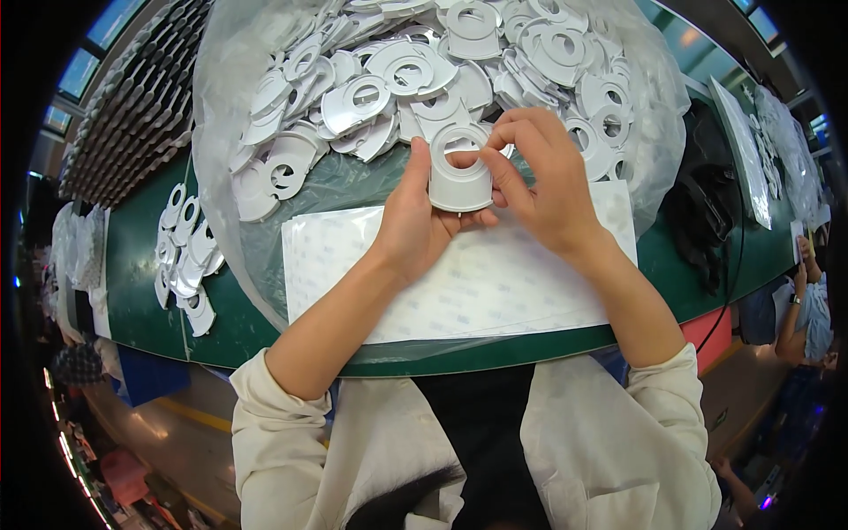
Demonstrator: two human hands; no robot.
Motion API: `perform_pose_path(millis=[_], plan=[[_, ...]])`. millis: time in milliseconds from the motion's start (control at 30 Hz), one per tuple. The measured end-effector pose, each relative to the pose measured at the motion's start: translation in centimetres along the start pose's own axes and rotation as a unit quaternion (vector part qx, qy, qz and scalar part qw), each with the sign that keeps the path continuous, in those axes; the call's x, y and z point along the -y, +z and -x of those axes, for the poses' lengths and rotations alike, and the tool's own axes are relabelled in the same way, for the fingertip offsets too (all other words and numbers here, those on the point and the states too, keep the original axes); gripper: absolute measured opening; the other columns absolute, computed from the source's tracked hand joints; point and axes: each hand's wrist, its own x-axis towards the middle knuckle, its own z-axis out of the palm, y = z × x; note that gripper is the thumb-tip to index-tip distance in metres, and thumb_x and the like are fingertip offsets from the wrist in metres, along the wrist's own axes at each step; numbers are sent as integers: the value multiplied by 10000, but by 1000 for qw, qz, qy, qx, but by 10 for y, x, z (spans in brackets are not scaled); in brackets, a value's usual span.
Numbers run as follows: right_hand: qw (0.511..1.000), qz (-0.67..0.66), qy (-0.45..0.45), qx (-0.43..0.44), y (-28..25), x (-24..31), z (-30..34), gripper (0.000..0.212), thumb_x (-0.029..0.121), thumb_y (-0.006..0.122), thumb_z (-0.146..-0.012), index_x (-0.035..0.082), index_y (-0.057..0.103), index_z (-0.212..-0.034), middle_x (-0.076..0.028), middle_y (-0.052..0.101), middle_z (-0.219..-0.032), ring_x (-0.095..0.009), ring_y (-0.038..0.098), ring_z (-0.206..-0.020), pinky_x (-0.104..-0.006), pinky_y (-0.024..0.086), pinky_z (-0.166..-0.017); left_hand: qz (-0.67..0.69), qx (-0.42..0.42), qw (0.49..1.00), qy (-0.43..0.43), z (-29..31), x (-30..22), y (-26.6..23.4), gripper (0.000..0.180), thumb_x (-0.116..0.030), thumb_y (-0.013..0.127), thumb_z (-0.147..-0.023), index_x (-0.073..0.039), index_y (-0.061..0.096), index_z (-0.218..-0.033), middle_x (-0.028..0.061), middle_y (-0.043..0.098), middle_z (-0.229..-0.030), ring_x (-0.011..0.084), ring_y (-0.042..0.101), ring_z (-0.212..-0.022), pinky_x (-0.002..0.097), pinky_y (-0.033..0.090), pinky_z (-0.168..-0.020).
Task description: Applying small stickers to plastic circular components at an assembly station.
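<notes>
A white plastic part with a round ring at its top and a curved, wider lower end is held up between my hands. My left hand grips it from the left and below, thumb along its side and fingers behind it. My right hand is closed at the ring's right edge, thumb and index finger pinched there; whether something small sits between them is hidden. Beneath both hands lies a stack of white sheets with faint printing. Just beyond is a large heap of similar white parts.
The heap lies in a clear plastic bag spread on the green table. A smaller pile of white parts is at left, near stacked dark trays. A black bag-like object is at right. Another person's arm shows far right.
</notes>
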Motion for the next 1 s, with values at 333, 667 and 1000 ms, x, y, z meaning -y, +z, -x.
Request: perform_pose_path(millis=[333,667,1000], plan=[[963,-160,216,1,-12,8,-7,175,111,653,-810,-13,670,-933,-47,660,-779,-98,596,-698,-230,470,-628,-84,17,996,6,1,2,0,722,-611,108,-942,-55,516,-1155,146,625,-965,227,629,-830,317,506,-620],[945,-128,301,28,-15,16,-10,206,165,703,-787,-23,632,-742,-42,647,-683,-46,552,-592,-191,423,-530,-166,27,986,-11,4,4,5,824,-713,112,-880,-30,516,-1103,121,626,-882,181,634,-775,283,511,-571],[981,177,70,20,-20,23,-8,387,393,741,-640,43,578,-663,-74,537,-546,-236,543,-516,-335,407,-470,-172,25,985,-19,2,0,7,883,-771,93,-832,-35,543,-1020,119,631,-851,172,640,-745,276,509,-512]])
